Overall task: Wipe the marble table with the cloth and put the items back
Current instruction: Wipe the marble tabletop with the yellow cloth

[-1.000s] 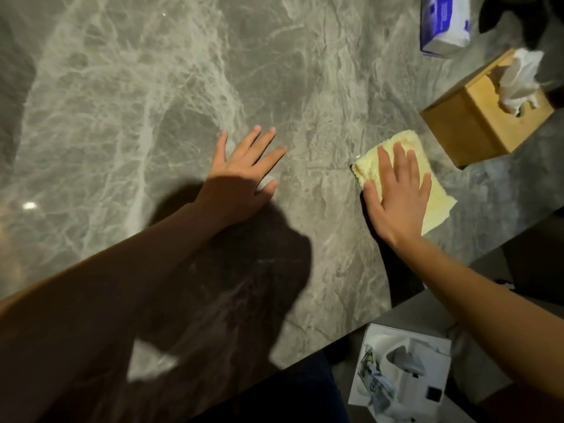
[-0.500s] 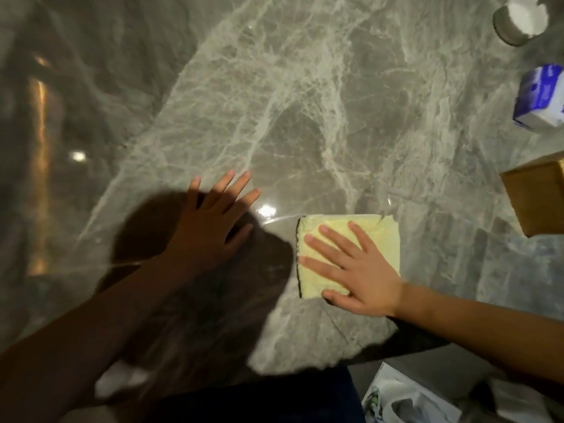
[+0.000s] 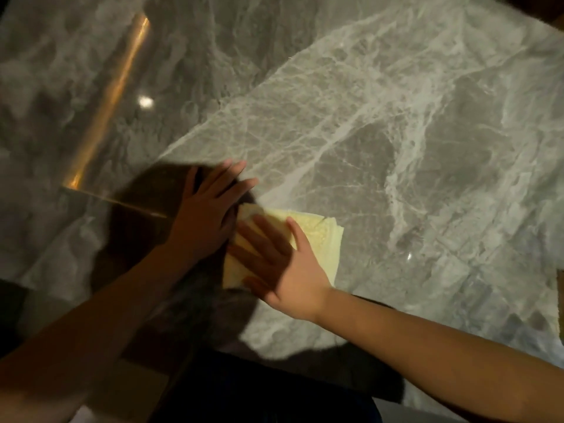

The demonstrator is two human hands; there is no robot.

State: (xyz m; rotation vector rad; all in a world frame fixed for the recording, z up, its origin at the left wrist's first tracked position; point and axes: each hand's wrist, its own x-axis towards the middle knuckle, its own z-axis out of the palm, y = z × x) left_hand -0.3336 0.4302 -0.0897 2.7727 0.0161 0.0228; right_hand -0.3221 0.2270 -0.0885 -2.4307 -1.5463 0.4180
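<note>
1. Currently, my right hand (image 3: 283,270) lies flat on the cloth (image 3: 317,236), fingers straight and spread, pressing it onto the table (image 3: 396,132).
2. The cloth is yellow, folded, and near the table's front edge.
3. My left hand (image 3: 207,215) rests flat on the table just beside the cloth, fingers straight, holding nothing.

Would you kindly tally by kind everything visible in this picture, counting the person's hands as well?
Marble table: 1
Yellow cloth: 1, lying on the table
Hands: 2, the left hand flat on the table, the right hand flat on the cloth
Total: 4
</note>
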